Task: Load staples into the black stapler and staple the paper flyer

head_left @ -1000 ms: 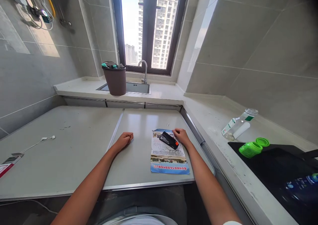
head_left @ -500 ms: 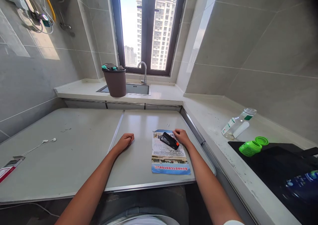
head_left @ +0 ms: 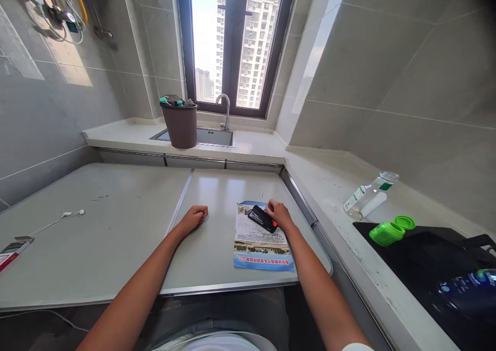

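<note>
My left hand (head_left: 197, 217) is curled into a fist on the pale folding table (head_left: 217, 268), with nothing visible in it. To its right lies a printed leaflet (head_left: 263, 262) with a blue band, its lettering upside down to me. A black stapler (head_left: 261, 218) with a red-orange patch at one end rests slantwise on the leaflet's upper part. My right hand (head_left: 279, 214) is closed, its fingers bent inward at the leaflet's upper right edge, close beside the stapler. No object shows in those fingers. Small staple-like bits (head_left: 261, 194) lie beyond the leaflet.
White earphones (head_left: 73, 214) and a red-and-white box (head_left: 13, 255) are on the table's left. A brown bin (head_left: 180, 127) stands by the sink (head_left: 215, 137). The right counter holds a clear bottle (head_left: 370, 198), an open green container (head_left: 387, 233) and a dark blue bottle (head_left: 467, 291).
The view has shifted slightly. My right hand has edged a little toward the stapler, its fingers still bent. My left fist and the stapler stay essentially in place.
</note>
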Motion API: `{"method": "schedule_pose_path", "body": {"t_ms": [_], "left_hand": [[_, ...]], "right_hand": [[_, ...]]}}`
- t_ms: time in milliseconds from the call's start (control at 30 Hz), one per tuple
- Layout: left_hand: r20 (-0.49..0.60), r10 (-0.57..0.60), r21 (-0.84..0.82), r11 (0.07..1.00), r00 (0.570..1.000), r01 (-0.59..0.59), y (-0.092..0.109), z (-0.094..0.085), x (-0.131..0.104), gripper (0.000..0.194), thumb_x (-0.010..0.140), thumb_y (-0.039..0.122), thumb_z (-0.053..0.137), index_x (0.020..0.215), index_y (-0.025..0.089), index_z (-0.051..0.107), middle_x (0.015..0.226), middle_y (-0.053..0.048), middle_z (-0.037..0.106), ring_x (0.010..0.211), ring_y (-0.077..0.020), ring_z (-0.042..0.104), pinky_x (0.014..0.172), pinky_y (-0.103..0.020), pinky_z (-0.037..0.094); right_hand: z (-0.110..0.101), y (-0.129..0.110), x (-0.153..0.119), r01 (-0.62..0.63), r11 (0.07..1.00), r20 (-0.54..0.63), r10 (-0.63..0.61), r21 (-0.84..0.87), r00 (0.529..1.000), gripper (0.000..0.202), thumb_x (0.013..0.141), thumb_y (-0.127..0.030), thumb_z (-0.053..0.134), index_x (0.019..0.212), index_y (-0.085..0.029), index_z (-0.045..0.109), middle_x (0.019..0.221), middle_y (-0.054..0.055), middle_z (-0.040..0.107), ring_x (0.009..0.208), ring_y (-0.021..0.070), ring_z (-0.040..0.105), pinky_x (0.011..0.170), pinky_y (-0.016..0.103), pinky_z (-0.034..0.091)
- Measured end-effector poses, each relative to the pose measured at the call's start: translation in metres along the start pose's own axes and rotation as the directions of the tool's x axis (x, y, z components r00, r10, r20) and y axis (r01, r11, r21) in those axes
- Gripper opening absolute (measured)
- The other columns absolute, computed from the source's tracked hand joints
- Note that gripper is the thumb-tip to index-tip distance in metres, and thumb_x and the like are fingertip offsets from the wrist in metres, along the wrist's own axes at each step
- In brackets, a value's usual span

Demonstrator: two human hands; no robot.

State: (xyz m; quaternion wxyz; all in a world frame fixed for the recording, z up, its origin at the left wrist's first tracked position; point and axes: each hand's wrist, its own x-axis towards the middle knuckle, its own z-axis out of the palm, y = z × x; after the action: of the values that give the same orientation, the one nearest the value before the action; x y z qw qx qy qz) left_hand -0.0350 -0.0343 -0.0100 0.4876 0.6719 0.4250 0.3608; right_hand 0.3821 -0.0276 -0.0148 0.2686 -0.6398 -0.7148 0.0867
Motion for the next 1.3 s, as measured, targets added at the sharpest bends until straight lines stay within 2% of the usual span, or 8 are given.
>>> {"method": "schedule_pose_path", "body": {"t_ms": [233, 433, 600, 833, 1033, 1133, 1200, 1300], "left_hand": [[0.018, 0.034, 0.038, 0.999, 0.999, -0.034, -0.005, -0.001, 0.003, 0.009, 0.066, 0.027, 0.043, 0.061, 0.021, 0.043, 0.056, 0.004, 0.032, 0.053, -0.0115, 0.027, 0.054, -0.027, 0.02], [0.016, 0.07, 0.124, 0.99, 0.997, -0.071, -0.002, 0.0, 0.002, 0.009, 0.066, 0.027, 0.042, 0.061, 0.02, 0.044, 0.055, 0.003, 0.036, 0.055, -0.0125, 0.03, 0.056, -0.028, 0.023], [0.015, 0.094, 0.15, 0.984, 0.995, -0.095, 0.001, 0.002, 0.001, 0.008, 0.062, 0.027, 0.04, 0.06, 0.02, 0.045, 0.054, 0.003, 0.037, 0.056, -0.0138, 0.032, 0.058, -0.029, 0.024], [-0.209, 0.246, 0.26, 0.947, 0.946, -0.189, 0.006, 0.004, -0.003, 0.01, 0.068, 0.025, 0.041, 0.059, 0.02, 0.043, 0.058, 0.0, 0.04, 0.06, -0.0149, 0.036, 0.063, -0.031, 0.027], [-0.579, 0.247, 0.158, 0.969, 0.777, -0.191, 0.013, -0.027, -0.012, 0.01, 0.068, 0.023, 0.046, 0.059, 0.019, 0.048, 0.055, 0.001, 0.041, 0.057, -0.0134, 0.037, 0.058, -0.029, 0.026], [-0.825, 0.044, -0.145, 0.947, 0.563, -0.286, 0.006, -0.056, -0.016, 0.003, 0.061, 0.022, 0.048, 0.059, 0.019, 0.046, 0.054, 0.003, 0.035, 0.049, -0.0103, 0.028, 0.051, -0.026, 0.018], [-0.877, -0.075, -0.27, 0.894, 0.475, -0.357, -0.001, -0.072, -0.018, 0.006, 0.054, 0.021, 0.047, 0.059, 0.02, 0.045, 0.054, 0.005, 0.033, 0.046, -0.0088, 0.025, 0.048, -0.025, 0.015], [-0.925, -0.117, -0.266, 0.878, 0.361, -0.398, -0.011, -0.087, -0.019, 0.009, 0.05, 0.02, 0.046, 0.059, 0.019, 0.046, 0.053, 0.005, 0.033, 0.045, -0.0078, 0.027, 0.047, -0.024, 0.015]], "right_hand": [[0.006, -0.017, 0.009, 0.06, 0.985, -0.073, -0.073, -0.164, 0.995, 0.022, 0.1, -0.021, 0.045, 0.106, -0.019, 0.067, 0.108, 0.012, 0.07, 0.108, 0.0251, 0.061, 0.096, 0.034, 0.047], [0.024, -0.016, 0.022, 0.122, 0.97, 0.028, -0.119, -0.209, 0.992, 0.05, 0.095, -0.009, 0.042, 0.143, -0.012, 0.058, 0.145, 0.018, 0.062, 0.138, 0.025, 0.055, 0.119, 0.041, 0.043], [0.033, -0.013, 0.029, 0.116, 0.958, 0.148, -0.079, -0.262, 0.986, 0.058, 0.099, -0.016, 0.043, 0.156, -0.012, 0.049, 0.166, 0.019, 0.045, 0.155, 0.0282, 0.042, 0.128, 0.051, 0.033], [0.063, -0.056, 0.043, 0.196, 0.943, 0.275, -0.12, -0.269, 0.954, 0.06, 0.103, -0.021, 0.035, 0.16, -0.007, 0.046, 0.17, 0.021, 0.036, 0.16, 0.0296, 0.035, 0.132, 0.053, 0.024], [0.119, -0.143, 0.063, 0.321, 0.93, 0.337, -0.248, -0.18, 0.908, 0.062, 0.103, -0.018, 0.036, 0.165, -0.011, 0.038, 0.173, 0.017, 0.031, 0.162, 0.0241, 0.031, 0.133, 0.048, 0.023], [0.141, -0.186, 0.073, 0.373, 0.918, 0.366, -0.303, -0.134, 0.88, 0.063, 0.103, -0.017, 0.039, 0.166, -0.011, 0.035, 0.174, 0.015, 0.029, 0.163, 0.0229, 0.028, 0.133, 0.047, 0.02], [0.151, -0.207, 0.078, 0.399, 0.911, 0.382, -0.332, -0.107, 0.862, 0.062, 0.104, -0.019, 0.041, 0.165, -0.013, 0.036, 0.175, 0.013, 0.028, 0.163, 0.0228, 0.027, 0.133, 0.048, 0.021], [0.159, -0.227, 0.083, 0.421, 0.904, 0.398, -0.358, -0.08, 0.845, 0.059, 0.105, -0.02, 0.041, 0.164, -0.019, 0.039, 0.176, 0.009, 0.028, 0.163, 0.0227, 0.027, 0.132, 0.053, 0.022]]}}
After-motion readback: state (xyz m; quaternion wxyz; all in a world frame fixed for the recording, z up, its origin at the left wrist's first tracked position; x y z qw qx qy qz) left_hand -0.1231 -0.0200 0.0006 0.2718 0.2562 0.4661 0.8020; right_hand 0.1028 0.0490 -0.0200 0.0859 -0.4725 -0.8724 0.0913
